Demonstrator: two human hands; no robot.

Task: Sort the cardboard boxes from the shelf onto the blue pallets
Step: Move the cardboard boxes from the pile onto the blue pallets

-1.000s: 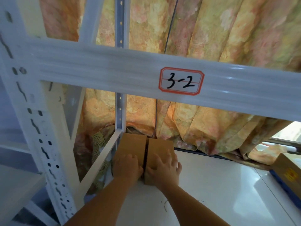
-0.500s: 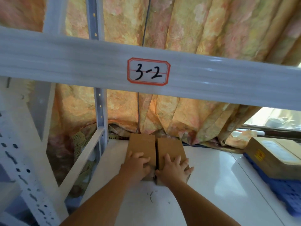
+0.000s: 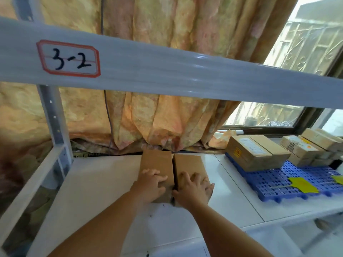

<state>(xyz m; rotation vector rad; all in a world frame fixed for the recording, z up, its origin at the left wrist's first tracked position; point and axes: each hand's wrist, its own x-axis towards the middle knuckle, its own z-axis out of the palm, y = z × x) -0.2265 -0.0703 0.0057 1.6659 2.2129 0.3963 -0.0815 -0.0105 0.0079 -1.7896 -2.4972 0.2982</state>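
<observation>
Since both seem bound for the blue pallet point(image 3: 289, 180) at lower right, the left hand point(image 3: 151, 184) grasps the left box point(image 3: 157, 162) and the right hand point(image 3: 193, 188) grasps the right box point(image 3: 189, 164).

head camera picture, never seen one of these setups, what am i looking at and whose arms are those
There is no machine: the two arms belong to a person, and the one picture comes from a wide-angle camera worn on their head, looking forward and down. The grips are simply bare hands. The left grip curls over the left box and the right grip holds the right box. These two plain cardboard boxes stand side by side on the white shelf, under a beam with a label reading 3-2. To the right a blue pallet already carries several taped boxes and yellow tags. A curtain hangs behind.
</observation>
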